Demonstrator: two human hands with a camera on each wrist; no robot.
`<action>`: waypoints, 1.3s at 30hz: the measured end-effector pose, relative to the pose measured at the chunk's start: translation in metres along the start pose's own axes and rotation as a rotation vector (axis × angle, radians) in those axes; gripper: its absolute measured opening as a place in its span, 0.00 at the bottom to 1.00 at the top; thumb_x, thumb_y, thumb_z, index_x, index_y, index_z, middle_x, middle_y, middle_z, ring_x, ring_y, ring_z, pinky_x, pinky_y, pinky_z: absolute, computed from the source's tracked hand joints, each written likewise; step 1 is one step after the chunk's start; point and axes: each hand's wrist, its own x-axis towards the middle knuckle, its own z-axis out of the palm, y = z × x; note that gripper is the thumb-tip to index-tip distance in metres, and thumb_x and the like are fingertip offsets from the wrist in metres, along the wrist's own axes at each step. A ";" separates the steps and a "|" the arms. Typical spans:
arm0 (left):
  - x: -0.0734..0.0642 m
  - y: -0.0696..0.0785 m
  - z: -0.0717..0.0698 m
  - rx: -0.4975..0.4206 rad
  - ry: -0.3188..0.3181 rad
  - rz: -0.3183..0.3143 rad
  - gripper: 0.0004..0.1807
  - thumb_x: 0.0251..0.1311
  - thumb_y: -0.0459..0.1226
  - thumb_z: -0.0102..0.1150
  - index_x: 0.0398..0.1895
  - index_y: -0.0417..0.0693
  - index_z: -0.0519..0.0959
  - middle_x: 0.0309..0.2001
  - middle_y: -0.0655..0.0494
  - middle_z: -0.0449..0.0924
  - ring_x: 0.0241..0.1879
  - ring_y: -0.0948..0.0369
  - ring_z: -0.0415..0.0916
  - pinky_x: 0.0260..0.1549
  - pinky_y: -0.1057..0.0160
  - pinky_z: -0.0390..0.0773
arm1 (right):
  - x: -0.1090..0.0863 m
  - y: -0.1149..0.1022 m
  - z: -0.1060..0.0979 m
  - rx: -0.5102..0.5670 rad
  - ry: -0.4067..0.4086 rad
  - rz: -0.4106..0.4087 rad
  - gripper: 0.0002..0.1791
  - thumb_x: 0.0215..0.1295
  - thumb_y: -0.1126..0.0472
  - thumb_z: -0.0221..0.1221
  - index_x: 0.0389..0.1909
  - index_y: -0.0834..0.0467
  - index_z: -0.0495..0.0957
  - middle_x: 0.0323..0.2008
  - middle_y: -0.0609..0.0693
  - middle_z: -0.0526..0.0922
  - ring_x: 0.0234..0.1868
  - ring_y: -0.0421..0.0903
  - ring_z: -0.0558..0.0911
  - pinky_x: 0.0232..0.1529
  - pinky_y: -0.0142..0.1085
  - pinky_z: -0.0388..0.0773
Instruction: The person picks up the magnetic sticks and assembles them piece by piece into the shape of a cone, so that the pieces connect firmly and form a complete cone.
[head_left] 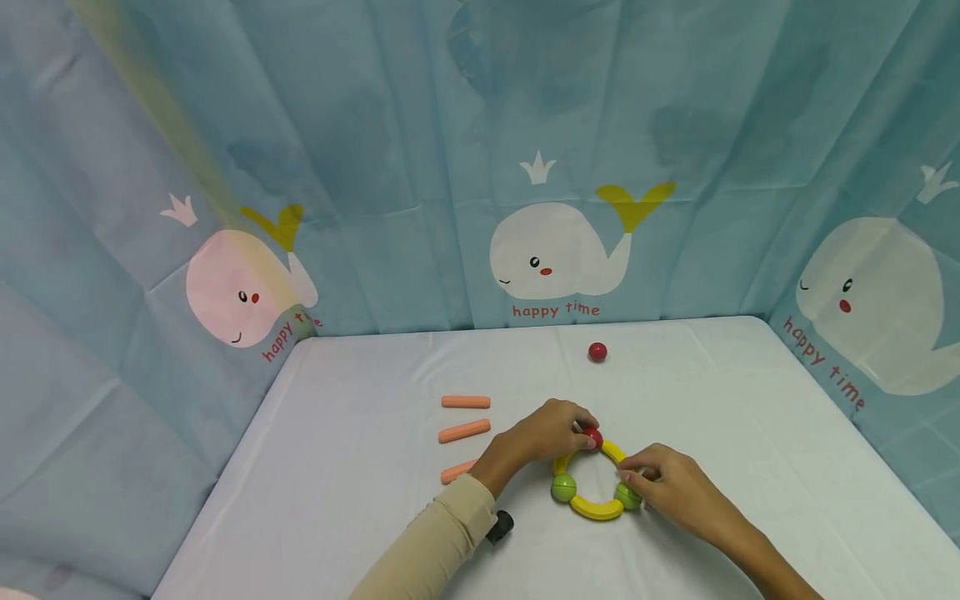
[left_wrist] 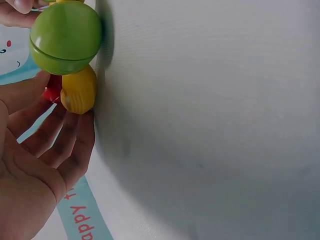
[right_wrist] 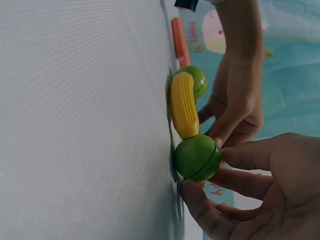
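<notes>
A ring of curved yellow sticks [head_left: 597, 508] and toy balls lies on the white table. One green ball [head_left: 564, 488] sits at its left, another green ball [head_left: 628, 497] at its right. My left hand [head_left: 546, 431] pinches a red ball [head_left: 593, 438] at the ring's far side, between two yellow sticks. In the left wrist view, its fingertips reach behind a yellow stick [left_wrist: 80, 92]. My right hand [head_left: 671, 486] grips the ring at its right side, thumb and fingers around the right green ball [right_wrist: 197, 157] and the stick's end beside it.
Several straight orange sticks lie left of the ring, one orange stick [head_left: 465, 402] farthest back. A loose red ball [head_left: 597, 352] rests near the table's back edge. A small black object [head_left: 501, 527] shows beside the left sleeve. A whale-print curtain [head_left: 420, 167] hangs behind the white table [head_left: 345, 433].
</notes>
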 end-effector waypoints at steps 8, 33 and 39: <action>-0.001 -0.001 0.000 -0.030 -0.005 -0.003 0.19 0.69 0.41 0.71 0.62 0.51 0.86 0.50 0.63 0.87 0.44 0.70 0.78 0.46 0.74 0.80 | 0.000 0.000 0.001 0.010 -0.012 0.001 0.12 0.71 0.55 0.68 0.48 0.57 0.90 0.45 0.48 0.85 0.41 0.41 0.81 0.35 0.33 0.78; -0.003 -0.004 0.000 -0.004 -0.001 0.017 0.21 0.71 0.41 0.69 0.65 0.52 0.84 0.54 0.62 0.87 0.46 0.70 0.76 0.50 0.73 0.79 | -0.003 0.001 -0.001 0.022 -0.083 0.050 0.27 0.52 0.55 0.80 0.54 0.56 0.86 0.51 0.49 0.83 0.44 0.43 0.82 0.40 0.36 0.81; -0.012 -0.004 -0.003 0.009 0.018 0.015 0.23 0.70 0.42 0.70 0.67 0.53 0.82 0.57 0.59 0.85 0.52 0.67 0.82 0.53 0.70 0.81 | -0.003 0.003 -0.002 0.022 -0.084 0.013 0.21 0.51 0.60 0.81 0.47 0.54 0.89 0.50 0.50 0.82 0.44 0.44 0.83 0.40 0.36 0.83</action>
